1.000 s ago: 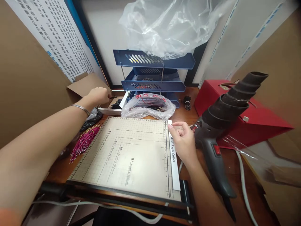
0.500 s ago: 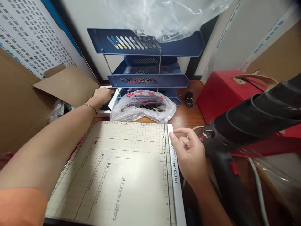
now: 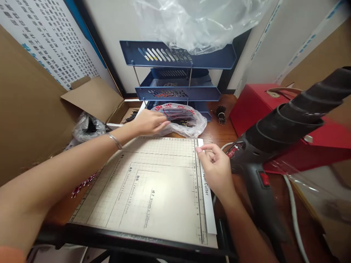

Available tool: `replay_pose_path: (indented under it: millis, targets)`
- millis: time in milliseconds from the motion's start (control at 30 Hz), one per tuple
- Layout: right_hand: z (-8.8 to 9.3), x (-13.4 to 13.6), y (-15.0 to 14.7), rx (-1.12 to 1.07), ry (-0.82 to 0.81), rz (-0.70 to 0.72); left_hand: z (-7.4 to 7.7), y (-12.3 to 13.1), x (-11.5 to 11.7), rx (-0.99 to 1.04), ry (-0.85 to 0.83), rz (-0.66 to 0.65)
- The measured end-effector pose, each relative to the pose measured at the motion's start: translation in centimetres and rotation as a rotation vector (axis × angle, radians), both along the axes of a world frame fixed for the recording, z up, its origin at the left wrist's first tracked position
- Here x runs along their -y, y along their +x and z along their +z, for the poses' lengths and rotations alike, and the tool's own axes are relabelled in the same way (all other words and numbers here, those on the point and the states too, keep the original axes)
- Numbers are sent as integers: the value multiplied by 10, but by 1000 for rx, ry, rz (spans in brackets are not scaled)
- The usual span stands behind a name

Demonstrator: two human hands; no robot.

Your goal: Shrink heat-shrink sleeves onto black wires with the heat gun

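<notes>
My left hand [image 3: 151,122] hovers over the far edge of the paper cutter board [image 3: 175,197], in front of a clear plastic bag [image 3: 192,128] with red print and dark thin pieces inside. Its fingers are curled together, and anything between them is too small or hidden to make out. At the board's right edge, beside the white strip [image 3: 210,215] marked Paper Cutter, my right hand [image 3: 216,166] pinches thumb and forefinger together. What lies in that pinch does not show clearly. Behind my left wrist, an open box [image 3: 126,109] holds a bunch of thin black pieces [image 3: 131,116].
A black heat gun [image 3: 255,157] with a red switch stands close right of my right hand, its grey cable [image 3: 294,219] trailing down. Behind are a blue tiered tray [image 3: 178,93], a tied black bundle [image 3: 221,116] and a red box [image 3: 249,106]. Red-white cord [image 3: 82,185] lies left.
My left hand has come out of the box at the back left and moved right and nearer, over the board's far edge. My right hand keeps its pinch. The view has shifted slightly.
</notes>
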State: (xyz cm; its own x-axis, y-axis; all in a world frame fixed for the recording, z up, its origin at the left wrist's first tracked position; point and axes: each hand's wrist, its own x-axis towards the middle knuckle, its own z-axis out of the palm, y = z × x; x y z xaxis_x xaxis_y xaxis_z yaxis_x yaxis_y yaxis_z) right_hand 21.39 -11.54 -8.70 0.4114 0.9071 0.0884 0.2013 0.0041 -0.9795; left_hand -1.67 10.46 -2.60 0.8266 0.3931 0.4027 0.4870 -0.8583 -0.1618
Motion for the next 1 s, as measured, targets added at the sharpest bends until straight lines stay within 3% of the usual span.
replay_pose_path:
  millis: [133,233,433,600,767,1000]
  targets:
    - [-4,-2,6,-115,-18,16,-1,73,14,-167,-160,204]
    - [-6,-3,8,-142,-27,51,-8,95,8,-224,-326,369]
    - [-2,-4,4,-116,-28,20,-24,89,7,-263,-420,362]
    - [1,-3,3,-88,-12,27,-28,91,7,-290,-431,366]
    - [-1,-4,5,-66,6,35,-23,92,2,-390,-419,316]
    - [-1,-4,2,-37,17,15,-12,96,7,-513,-252,181]
